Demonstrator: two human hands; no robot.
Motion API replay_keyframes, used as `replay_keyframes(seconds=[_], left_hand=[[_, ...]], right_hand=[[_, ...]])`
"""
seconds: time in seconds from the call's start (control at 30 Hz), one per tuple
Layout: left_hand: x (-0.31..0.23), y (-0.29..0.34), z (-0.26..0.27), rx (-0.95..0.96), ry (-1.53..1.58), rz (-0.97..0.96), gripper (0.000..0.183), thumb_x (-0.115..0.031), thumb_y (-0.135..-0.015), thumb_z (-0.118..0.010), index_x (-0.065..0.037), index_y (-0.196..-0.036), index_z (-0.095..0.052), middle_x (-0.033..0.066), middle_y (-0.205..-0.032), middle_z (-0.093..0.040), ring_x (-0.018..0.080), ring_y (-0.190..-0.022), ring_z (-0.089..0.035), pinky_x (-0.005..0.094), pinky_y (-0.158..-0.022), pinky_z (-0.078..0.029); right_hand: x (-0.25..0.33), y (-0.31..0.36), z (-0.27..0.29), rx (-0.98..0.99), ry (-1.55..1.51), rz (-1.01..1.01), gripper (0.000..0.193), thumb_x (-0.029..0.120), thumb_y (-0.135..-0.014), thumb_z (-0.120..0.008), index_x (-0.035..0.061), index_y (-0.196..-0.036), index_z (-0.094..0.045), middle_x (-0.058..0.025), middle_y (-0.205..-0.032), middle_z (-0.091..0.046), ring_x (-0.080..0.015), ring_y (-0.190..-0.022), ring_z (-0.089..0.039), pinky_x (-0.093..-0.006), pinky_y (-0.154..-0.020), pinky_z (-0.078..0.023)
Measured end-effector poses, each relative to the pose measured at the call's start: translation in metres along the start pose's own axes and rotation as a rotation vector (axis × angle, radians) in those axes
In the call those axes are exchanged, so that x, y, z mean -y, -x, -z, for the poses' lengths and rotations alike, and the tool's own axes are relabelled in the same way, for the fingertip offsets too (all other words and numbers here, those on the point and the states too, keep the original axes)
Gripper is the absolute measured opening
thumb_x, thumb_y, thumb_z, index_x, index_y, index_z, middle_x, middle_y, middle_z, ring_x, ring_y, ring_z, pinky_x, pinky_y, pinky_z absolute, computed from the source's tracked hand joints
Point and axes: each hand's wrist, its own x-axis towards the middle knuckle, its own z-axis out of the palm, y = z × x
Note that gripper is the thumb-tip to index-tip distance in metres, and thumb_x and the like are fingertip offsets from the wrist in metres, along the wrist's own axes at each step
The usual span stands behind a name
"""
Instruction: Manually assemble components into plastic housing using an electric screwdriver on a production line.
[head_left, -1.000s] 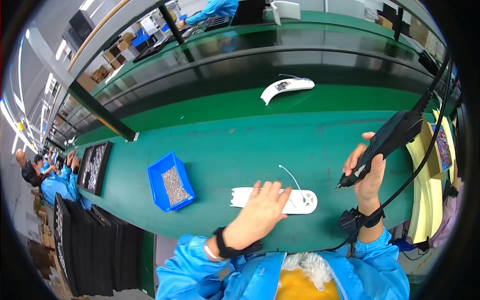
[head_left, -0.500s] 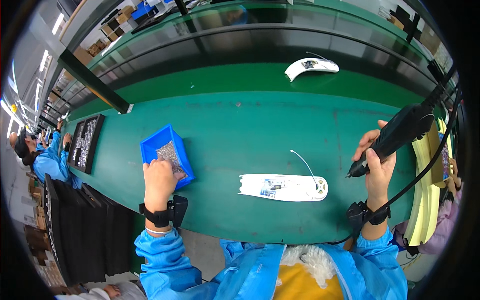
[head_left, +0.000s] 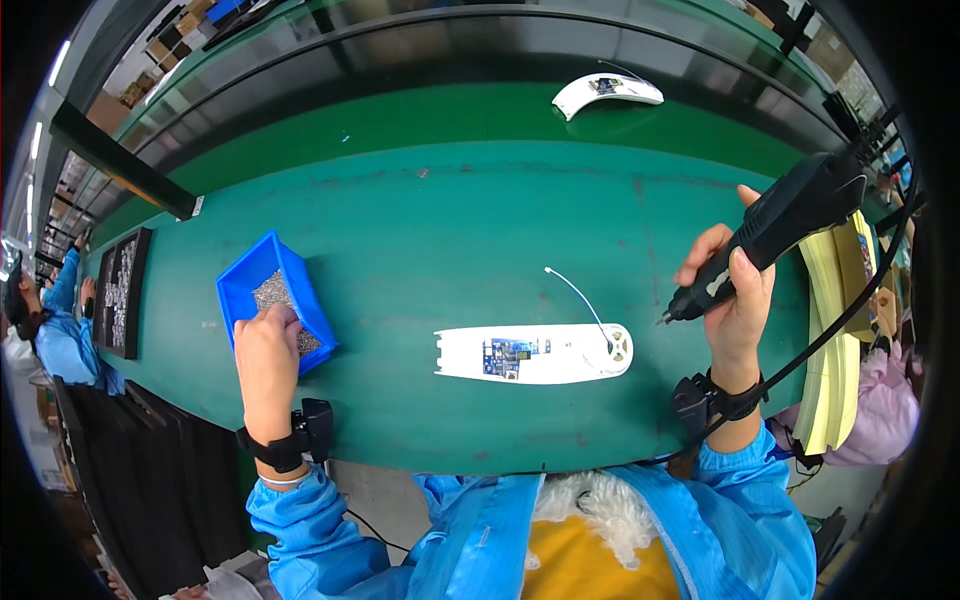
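A person in a blue smock stands at a green bench. The left hand [head_left: 268, 352] dips into a small blue plastic bin of tiny metal screws [head_left: 275, 300] at the left, fingers bunched together. The right hand [head_left: 735, 290] clamps a black corded electric screwdriver [head_left: 775, 222], tip hovering right of a long white plastic housing with a blue circuit board [head_left: 535, 353] — nothing between. Another white housing [head_left: 605, 92] lies far off; yellow sheets [head_left: 835, 330] are stacked at the right.
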Motion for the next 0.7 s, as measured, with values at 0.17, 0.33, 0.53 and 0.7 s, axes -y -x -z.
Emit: replay_keyframes(seconds=[0.17,0.33,0.53,0.7], left_hand=[[0.004,-0.001,0.006,0.005,0.198,0.048,0.009,0.002,-0.070,-0.060,0.005,-0.078,-0.057,0.0124,-0.062,-0.057,0.0233,-0.055,-0.055,0.0323,-0.053,-0.043],[-0.010,0.002,0.043,-0.031,0.656,0.269,0.006,0.000,-0.080,-0.055,0.005,-0.079,-0.058,0.0026,-0.071,-0.054,0.0093,-0.062,-0.049,0.0221,-0.058,-0.041],[-0.142,0.006,0.040,0.224,0.863,-0.249,0.007,-0.006,-0.071,-0.066,-0.005,-0.077,-0.062,0.0069,-0.075,-0.061,0.0226,-0.068,-0.058,0.0300,-0.062,-0.045],[-0.177,0.019,0.004,0.252,0.978,-0.361,0.008,-0.001,-0.072,-0.062,-0.001,-0.079,-0.058,0.0076,-0.073,-0.054,0.0262,-0.067,-0.053,0.0331,-0.062,-0.039]], right_hand=[[0.001,0.001,-0.009,0.038,-0.057,0.000,0.056,0.035,-0.083,-0.046,0.0012,-0.124,-0.030,-0.0075,-0.060,-0.048,-0.0143,-0.049,-0.050,-0.0270,-0.048,-0.044],[0.004,0.001,-0.015,0.091,-0.100,0.006,0.062,0.053,-0.086,-0.040,0.0042,-0.123,-0.031,-0.0036,-0.057,-0.043,-0.0124,-0.044,-0.047,-0.0265,-0.044,-0.042],[0.012,0.011,-0.047,0.207,-0.414,0.057,0.081,0.071,-0.076,-0.036,0.0065,-0.124,-0.025,-0.0038,-0.056,-0.045,-0.0128,-0.041,-0.047,-0.0276,-0.042,-0.043],[0.024,0.016,-0.064,0.393,-0.546,0.088,0.077,0.066,-0.075,-0.046,0.0074,-0.121,-0.026,-0.0087,-0.061,-0.051,-0.0165,-0.046,-0.053,-0.0298,-0.045,-0.046]])
